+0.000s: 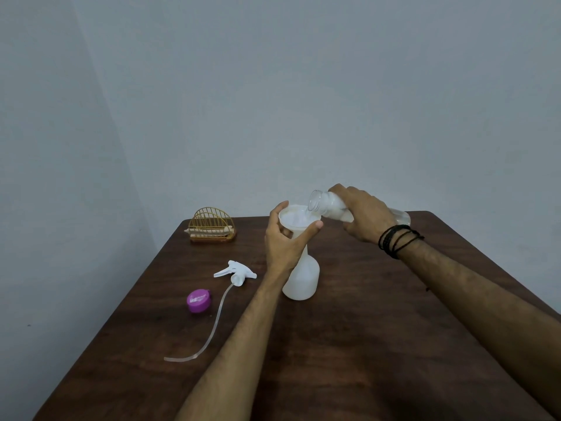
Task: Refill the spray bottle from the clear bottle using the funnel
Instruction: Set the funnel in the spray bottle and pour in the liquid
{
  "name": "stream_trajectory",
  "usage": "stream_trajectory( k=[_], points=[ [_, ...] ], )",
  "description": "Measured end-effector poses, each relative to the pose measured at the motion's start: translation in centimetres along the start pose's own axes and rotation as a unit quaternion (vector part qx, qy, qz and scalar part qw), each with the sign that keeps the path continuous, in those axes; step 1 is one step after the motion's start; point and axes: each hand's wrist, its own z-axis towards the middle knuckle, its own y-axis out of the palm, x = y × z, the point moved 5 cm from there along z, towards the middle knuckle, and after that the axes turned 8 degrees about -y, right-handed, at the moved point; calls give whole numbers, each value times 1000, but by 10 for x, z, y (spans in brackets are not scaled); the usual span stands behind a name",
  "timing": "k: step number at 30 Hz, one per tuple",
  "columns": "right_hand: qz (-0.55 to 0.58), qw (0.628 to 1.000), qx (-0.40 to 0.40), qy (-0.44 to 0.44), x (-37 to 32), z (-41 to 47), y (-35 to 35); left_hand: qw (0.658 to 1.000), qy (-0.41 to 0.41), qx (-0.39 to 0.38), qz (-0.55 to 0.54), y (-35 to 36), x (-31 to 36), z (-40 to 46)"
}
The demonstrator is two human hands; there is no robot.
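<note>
My left hand point(280, 241) wraps the funnel point(299, 221) from the near side, thumb on its right rim and fingers curled round the left, a grip closed on the cone just under the rim. The funnel stands upright in the neck of the spray bottle point(303, 278), which stands on the tabletop point(364, 344) near its middle. My right hand point(361, 215) has a full grip round the clear bottle point(328, 205), tipped nearly level with its open mouth over the funnel's far right rim; liquid shows inside near the neck. Black bands point(396, 240) circle that wrist. To the left of the spray bottle lies the sprayer point(235, 271), its tube point(209, 332) trailing toward me. A purple cap point(198, 300) lies just left of the tube. A wire holder point(211, 226) sits at the far left of the tabletop.
</note>
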Motion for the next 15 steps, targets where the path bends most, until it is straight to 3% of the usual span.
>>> stream_trajectory(
  k=[15],
  points=[
    [-31,999,10,-20,-1,3,-8,1000,7,7,0,-1,1,1]
  ],
)
